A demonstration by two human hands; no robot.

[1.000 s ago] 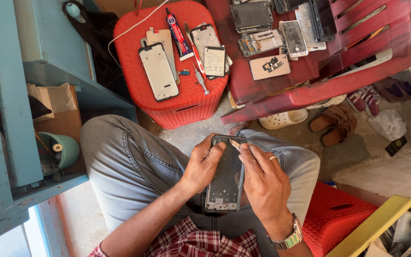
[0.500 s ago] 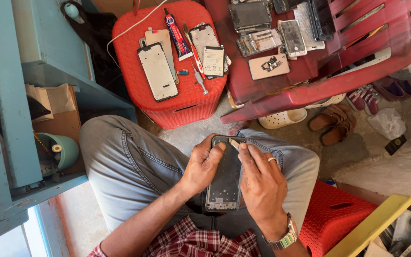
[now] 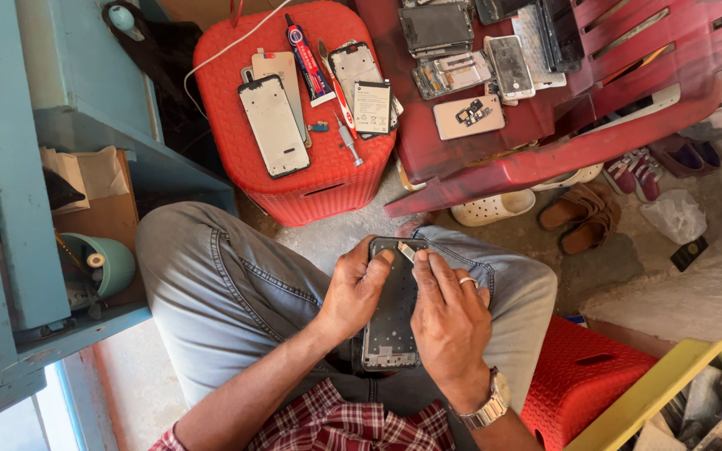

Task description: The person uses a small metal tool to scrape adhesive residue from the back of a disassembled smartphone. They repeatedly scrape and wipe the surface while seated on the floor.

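Pinched along its left edge by the left hand (image 3: 359, 288), the dark phone frame (image 3: 392, 321) rests on the person's lap while the right hand (image 3: 451, 321) nips a small pale sliver at its top edge. It looks light, thin and easily bent, best held by its long edges; at twelve o'clock, the red stool (image 3: 294, 108) carries more phone parts.

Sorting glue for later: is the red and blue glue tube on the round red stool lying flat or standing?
Lying flat: the red and blue glue tube rests lengthwise on the round red stool.

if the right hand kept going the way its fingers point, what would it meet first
The right hand points up-left along the phone frame. It would likely meet the frame's top corner first, then the left hand's fingertips close by; depth is unclear.
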